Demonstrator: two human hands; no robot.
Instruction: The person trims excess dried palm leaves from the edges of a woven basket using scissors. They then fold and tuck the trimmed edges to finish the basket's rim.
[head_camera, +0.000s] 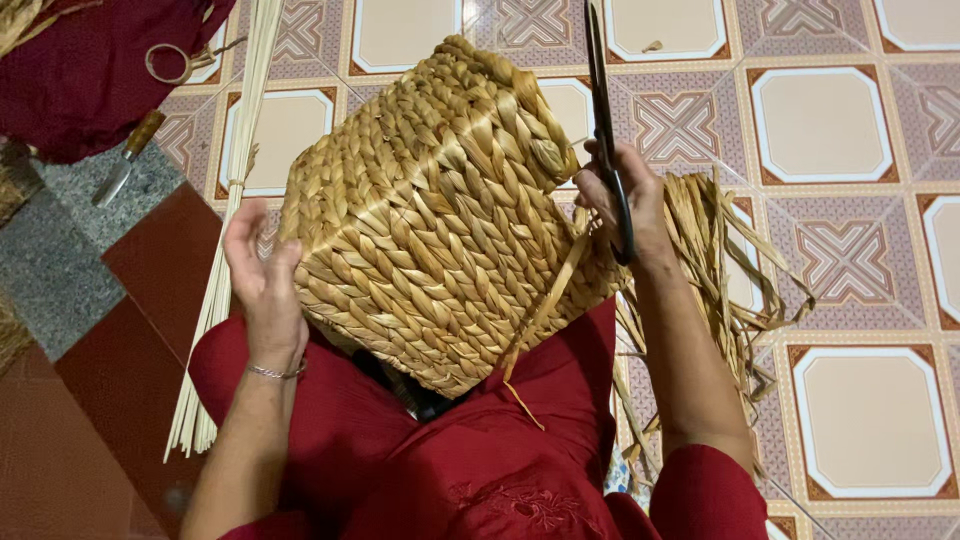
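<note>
Your right hand pinches long dark scissors, blades pointing far, clear of weave. Your left hand, fingers spread, braces woven basket on lap, steadying it. Loose straw strands lie right; pale reed bundle left on tiled floor.

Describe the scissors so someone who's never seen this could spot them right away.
Start at the big woven basket on the person's lap. At its right edge, the right hand grips long scissors pointing away over the tiled floor. They are the only thin, dark metal thing among pale straw.
</note>
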